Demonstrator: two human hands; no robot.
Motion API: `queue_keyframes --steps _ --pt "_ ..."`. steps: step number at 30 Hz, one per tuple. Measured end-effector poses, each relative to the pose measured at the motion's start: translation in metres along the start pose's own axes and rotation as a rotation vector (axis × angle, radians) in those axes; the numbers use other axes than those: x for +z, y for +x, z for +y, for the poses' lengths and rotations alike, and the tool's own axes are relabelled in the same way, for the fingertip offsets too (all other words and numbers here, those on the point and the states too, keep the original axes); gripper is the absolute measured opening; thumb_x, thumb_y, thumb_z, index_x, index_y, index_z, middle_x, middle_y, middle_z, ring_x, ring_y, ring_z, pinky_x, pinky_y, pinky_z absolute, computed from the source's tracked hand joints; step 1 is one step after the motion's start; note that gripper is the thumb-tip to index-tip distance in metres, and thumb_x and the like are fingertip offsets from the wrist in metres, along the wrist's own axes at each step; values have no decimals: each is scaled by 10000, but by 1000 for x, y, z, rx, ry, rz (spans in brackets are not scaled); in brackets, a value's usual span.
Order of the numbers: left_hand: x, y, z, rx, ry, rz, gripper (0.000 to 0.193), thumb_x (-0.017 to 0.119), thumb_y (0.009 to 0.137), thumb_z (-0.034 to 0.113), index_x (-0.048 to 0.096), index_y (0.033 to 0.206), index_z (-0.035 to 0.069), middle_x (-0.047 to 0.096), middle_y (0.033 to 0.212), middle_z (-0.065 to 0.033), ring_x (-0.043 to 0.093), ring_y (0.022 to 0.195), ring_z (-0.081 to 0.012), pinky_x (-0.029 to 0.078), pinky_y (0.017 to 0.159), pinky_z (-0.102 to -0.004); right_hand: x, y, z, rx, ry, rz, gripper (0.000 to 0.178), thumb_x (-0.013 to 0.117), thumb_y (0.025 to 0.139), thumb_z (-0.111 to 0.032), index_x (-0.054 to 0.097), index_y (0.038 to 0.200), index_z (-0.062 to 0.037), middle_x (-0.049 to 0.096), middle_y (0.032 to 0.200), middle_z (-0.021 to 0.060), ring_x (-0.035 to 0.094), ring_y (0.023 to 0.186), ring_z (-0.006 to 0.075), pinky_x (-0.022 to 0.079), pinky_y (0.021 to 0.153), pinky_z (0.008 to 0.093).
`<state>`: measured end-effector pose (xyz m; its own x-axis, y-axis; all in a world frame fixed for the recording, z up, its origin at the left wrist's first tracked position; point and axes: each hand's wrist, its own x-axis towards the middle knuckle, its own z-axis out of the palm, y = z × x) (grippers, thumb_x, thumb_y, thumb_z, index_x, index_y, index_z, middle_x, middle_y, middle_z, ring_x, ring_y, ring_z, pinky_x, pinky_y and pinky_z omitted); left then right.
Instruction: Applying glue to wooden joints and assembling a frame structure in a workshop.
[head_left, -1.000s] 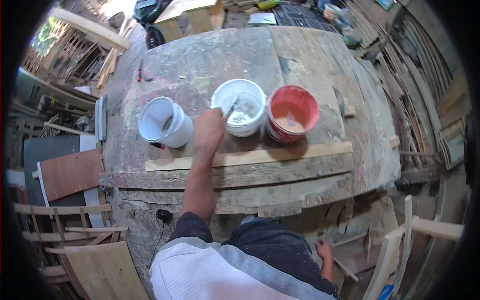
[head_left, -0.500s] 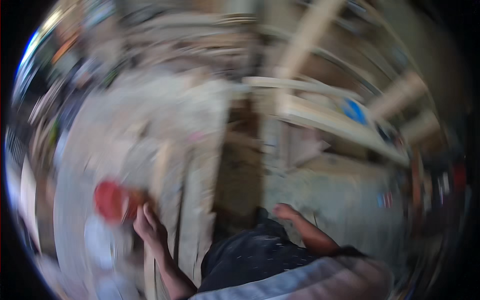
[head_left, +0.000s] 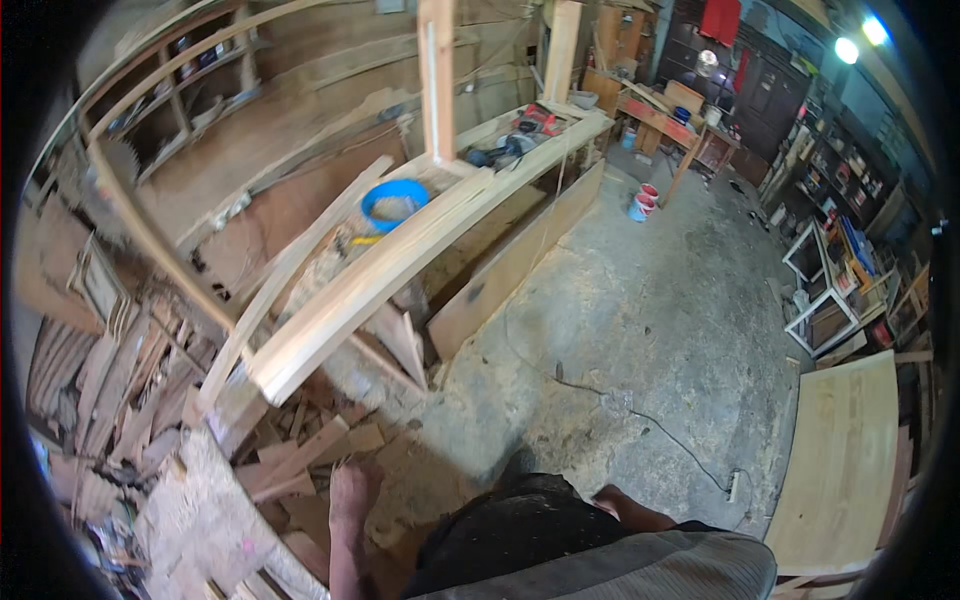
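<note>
My left hand [head_left: 356,488] hangs at the lower left, over scattered wood offcuts [head_left: 300,462]. Its fingers are curled in, and whatever they may hold is hidden. Partly behind my dark clothing, my right hand [head_left: 608,497] is low at my right side, above the concrete floor; its fingers are not clear. Ahead of me stands a long pale timber frame [head_left: 370,290]. On it are a blue plastic bowl [head_left: 396,203], with sawdust-coloured contents, and dark and red power tools [head_left: 510,145].
A dusty work surface [head_left: 205,510] is at the lower left. A cable [head_left: 660,430] crosses the concrete floor [head_left: 650,320] to a power strip [head_left: 735,487]. At right are a wooden panel [head_left: 840,460] and white frames [head_left: 822,290]. Red-and-white buckets [head_left: 645,203] stand farther off.
My view has swung right, from the dusty work surface toward the timber frame and open floor. The red rounded object beside my left hand is out of view. My left hand now hangs over offcuts.
</note>
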<state>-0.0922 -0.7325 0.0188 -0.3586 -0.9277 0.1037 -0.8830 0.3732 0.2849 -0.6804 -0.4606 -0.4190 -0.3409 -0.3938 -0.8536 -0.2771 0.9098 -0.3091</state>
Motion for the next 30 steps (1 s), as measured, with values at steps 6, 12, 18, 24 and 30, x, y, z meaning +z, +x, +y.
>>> queue_keyframes --steps 6,12,18,24,30 --pt "30 198 83 127 -134 102 72 737 854 141 739 880 74 705 888 -140 685 913 -377 528 875 -502 -108 1 -40 127 -8 -80 330 797 932 -319 689 744 -70 675 691 67 678 607 238 547 550 439" --pt "83 319 118 86 -220 -96 151 720 914 182 707 842 51 697 878 -149 682 933 -363 525 886 -514 -169 60 -183 -255 -440 97 329 781 921 -337 753 1064 -42 756 889 168 747 829 313 581 746 470" --pt "125 482 92 91 -138 51 188 706 941 204 707 846 42 683 887 -157 671 971 -373 527 883 -523 -208 170 -318 -689 -906 54 243 694 854 -298 796 896 -81 758 916 209 727 950 429 576 838 533" --pt "128 688 114 156 -118 68 137 690 932 192 708 892 62 675 948 -146 656 1008 -364 519 887 -509 -317 257 -439 -609 -843 196 306 624 943 -323 791 883 -74 755 999 230 723 948 432 571 848 550" --pt "154 827 168 352 -41 -78 91 687 890 182 691 879 92 650 967 -112 636 1038 -327 497 947 -458 -470 319 -559 -693 -1037 625 349 929 686 -236 692 876 -65 732 843 167 732 801 363 569 724 497"
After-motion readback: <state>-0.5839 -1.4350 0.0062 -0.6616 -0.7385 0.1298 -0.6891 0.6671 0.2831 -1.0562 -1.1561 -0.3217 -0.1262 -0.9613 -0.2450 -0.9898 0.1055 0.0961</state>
